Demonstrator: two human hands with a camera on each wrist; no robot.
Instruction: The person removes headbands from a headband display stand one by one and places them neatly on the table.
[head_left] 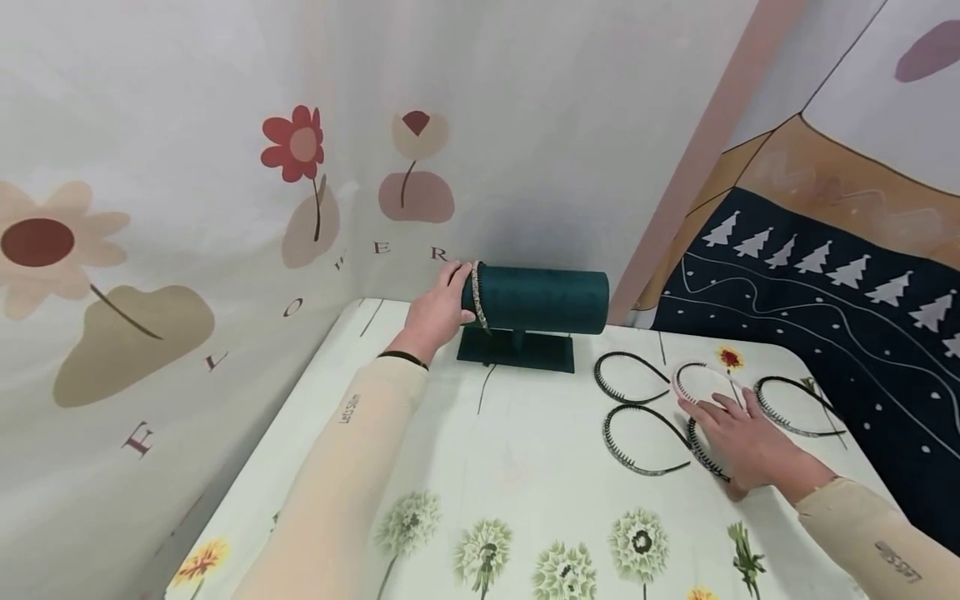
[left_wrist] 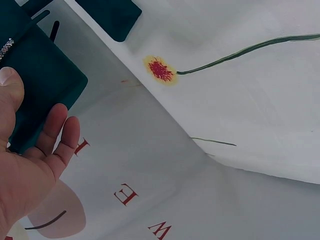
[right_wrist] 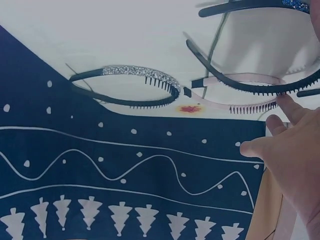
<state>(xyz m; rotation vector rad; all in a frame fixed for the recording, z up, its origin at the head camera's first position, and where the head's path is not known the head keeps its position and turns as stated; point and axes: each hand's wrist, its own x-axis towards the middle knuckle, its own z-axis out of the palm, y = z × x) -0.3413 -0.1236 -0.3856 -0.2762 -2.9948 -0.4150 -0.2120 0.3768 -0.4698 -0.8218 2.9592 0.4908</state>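
A dark green velvet headband display stand (head_left: 555,300), a roll on a flat base (head_left: 495,351), stands at the back of the table. Round its left end sits a headband with glittering stones (head_left: 478,298). Beside that headband, my left hand (head_left: 435,312) grips the end of the roll, thumb in front; two of its fingers (left_wrist: 65,145) stay off the velvet. At the right, my right hand (head_left: 757,450) holds a dark toothed headband (head_left: 703,457) with blue glitter (right_wrist: 297,5). The hand hides much of it. Behind lies a pink headband (right_wrist: 255,106).
Two dark headbands (head_left: 622,400), (head_left: 637,471) lie left of my right hand. Another, silver-glittered headband (head_left: 798,431) lies to its right. The table (head_left: 450,442) has a white flowered cover. Printed curtains (head_left: 570,125) hang behind it, with a navy cloth (head_left: 840,367) at the right.
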